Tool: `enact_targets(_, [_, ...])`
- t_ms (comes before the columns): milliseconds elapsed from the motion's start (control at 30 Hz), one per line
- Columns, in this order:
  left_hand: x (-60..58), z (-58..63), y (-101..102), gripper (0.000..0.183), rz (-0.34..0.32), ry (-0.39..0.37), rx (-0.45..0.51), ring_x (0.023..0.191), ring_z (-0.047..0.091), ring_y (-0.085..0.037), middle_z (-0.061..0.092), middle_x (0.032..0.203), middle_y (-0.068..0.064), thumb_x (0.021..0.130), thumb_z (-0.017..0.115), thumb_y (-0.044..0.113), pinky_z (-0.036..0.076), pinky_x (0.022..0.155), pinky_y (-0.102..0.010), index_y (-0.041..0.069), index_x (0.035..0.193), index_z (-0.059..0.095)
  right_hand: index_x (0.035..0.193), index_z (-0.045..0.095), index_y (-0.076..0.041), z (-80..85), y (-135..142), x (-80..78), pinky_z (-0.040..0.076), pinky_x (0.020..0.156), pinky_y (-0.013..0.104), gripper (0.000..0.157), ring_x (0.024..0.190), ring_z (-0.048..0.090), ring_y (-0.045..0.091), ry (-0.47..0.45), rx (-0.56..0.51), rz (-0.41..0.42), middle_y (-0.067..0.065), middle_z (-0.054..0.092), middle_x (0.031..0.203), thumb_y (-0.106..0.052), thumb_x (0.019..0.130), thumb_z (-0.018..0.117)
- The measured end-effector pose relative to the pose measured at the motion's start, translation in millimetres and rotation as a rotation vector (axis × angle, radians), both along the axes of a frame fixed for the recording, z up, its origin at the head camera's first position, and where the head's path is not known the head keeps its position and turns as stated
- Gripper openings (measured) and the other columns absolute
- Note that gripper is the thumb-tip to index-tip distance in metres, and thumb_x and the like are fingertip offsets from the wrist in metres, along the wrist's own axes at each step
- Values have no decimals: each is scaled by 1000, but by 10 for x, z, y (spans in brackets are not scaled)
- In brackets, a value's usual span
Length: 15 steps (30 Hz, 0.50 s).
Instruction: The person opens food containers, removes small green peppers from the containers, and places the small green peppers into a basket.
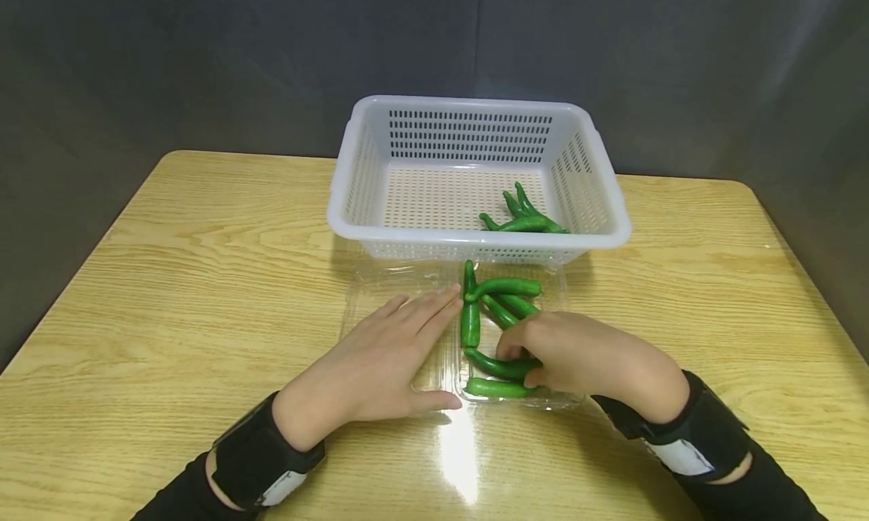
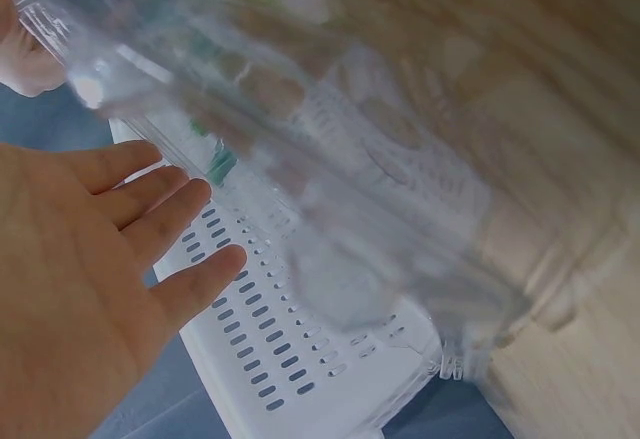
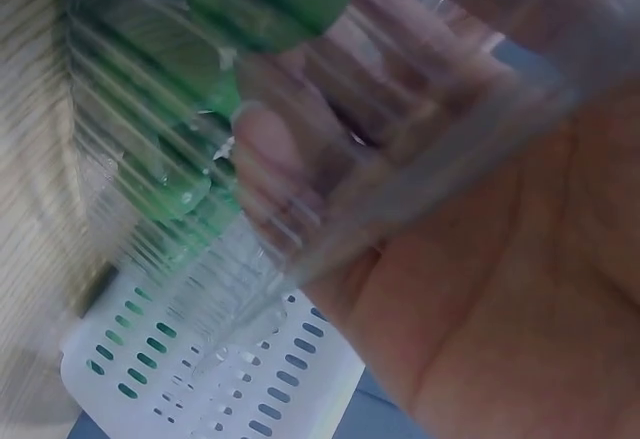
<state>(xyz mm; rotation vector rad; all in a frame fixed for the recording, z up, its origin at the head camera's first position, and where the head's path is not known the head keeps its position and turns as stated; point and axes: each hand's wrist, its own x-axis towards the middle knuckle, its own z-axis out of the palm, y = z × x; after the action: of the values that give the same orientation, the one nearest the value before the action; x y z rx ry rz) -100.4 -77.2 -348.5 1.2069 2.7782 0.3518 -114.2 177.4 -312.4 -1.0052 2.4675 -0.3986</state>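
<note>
A clear plastic clamshell box (image 1: pixel 349 310) lies unfolded on the table, its two halves side by side. Several green chili peppers (image 1: pixel 471 321) lie in the right half. With fingers curled down into that half, my right hand (image 1: pixel 577 351) pinches a curved green chili pepper (image 1: pixel 492 365) near the front. Another straight pepper (image 1: pixel 492 387) lies just in front of it. My left hand (image 1: pixel 380 363) is spread flat over the left half, fingers straight, fingertips by the middle fold. In the left wrist view, the left palm (image 2: pixel 70 289) holds nothing.
Just behind the box stands a white perforated basket (image 1: pixel 475 238), with several green peppers (image 1: pixel 526 223) in its right front corner. The wooden table (image 1: pixel 170 317) extends to both sides, and a dark curtain (image 1: pixel 237 68) hangs behind it.
</note>
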Motion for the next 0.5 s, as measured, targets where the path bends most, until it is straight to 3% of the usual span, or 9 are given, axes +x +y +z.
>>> enact_targets(500, [-1,-3,2,105,-1,12,-5,149,19,-24,14,165,-8,85,57,72,16,121,-46,4,157,24,93,73,-21,-2,-8,13,55,72,30,31,80,59,5,63,-17,20,-14,65,87,6,78,76])
